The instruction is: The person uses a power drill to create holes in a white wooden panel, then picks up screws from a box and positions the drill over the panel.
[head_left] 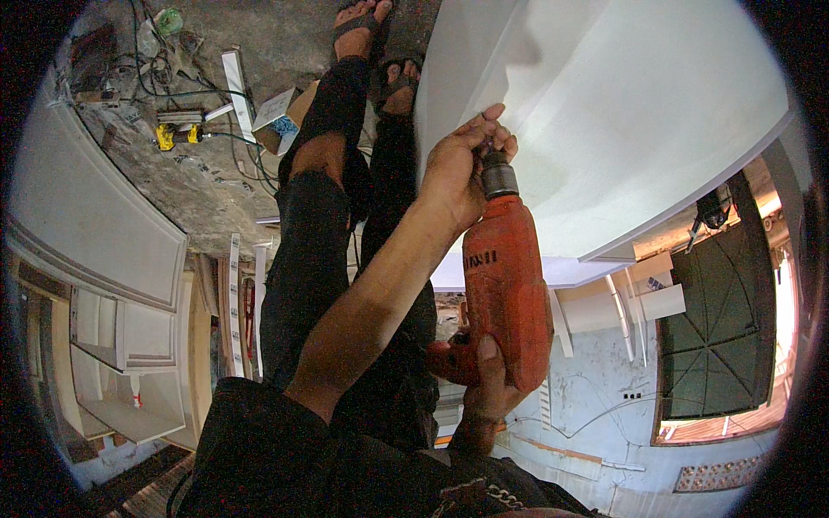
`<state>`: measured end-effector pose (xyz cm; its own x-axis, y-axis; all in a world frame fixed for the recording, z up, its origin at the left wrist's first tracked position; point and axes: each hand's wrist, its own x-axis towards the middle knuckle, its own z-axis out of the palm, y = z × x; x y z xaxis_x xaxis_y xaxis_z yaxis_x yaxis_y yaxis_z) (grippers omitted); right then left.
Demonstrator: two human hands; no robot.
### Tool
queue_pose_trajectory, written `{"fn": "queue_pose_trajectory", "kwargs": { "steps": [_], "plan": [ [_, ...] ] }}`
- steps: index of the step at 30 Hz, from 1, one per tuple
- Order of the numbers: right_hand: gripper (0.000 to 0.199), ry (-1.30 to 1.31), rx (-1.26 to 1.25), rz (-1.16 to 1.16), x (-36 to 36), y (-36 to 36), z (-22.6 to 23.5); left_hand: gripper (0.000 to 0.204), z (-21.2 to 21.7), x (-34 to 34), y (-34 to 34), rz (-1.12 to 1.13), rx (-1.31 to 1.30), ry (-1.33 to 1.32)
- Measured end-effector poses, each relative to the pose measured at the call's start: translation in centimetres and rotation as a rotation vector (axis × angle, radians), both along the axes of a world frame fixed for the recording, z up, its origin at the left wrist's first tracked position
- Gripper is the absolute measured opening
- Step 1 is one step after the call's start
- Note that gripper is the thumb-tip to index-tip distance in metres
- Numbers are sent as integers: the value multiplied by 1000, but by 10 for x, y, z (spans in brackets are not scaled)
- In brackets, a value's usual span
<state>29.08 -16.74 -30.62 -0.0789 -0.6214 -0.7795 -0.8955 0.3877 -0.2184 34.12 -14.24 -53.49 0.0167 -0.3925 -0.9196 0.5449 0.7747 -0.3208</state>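
Note:
A worn red-orange power drill [508,285] is held upright in front of my body, its dark metal chuck [498,177] at the top. My right hand [494,373] is wrapped round the drill's rear and handle. At the chuck's tip the fingers of my left hand [471,155] are pinched together. They hide whatever they grip there, so I cannot tell whether it is a bit or a screw. Right behind both hands stretches a large smooth white panel [622,129], with the left fingertips in front of its surface.
On the concrete floor lie a yellow-and-black power tool [177,135], cables, white strips [235,91] and an open carton [281,121] with blue contents. White cabinet pieces [121,337] stand at the left. A pale blue wall [596,388] and a dark panelled door [717,328] are at the right.

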Motion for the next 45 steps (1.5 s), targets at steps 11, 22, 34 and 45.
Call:
{"fn": "queue_pose_trajectory", "kwargs": {
  "steps": [11, 22, 34, 45],
  "plan": [
    [87, 9, -35, 188, 11, -9, 0, 27, 3, 4, -2, -32, 41, 48],
    [84, 53, 28, 139, -5, -20, 3, 28, 3, 4, 0, -128, 48, -18],
    [78, 23, 28, 175, 12, -23, 1, 25, 0, 1, 0, -86, 64, 47],
    [76, -26, 46, 138, 19, -26, -4, 27, 1, 6, 0, -174, 92, 61]
  ]
}}
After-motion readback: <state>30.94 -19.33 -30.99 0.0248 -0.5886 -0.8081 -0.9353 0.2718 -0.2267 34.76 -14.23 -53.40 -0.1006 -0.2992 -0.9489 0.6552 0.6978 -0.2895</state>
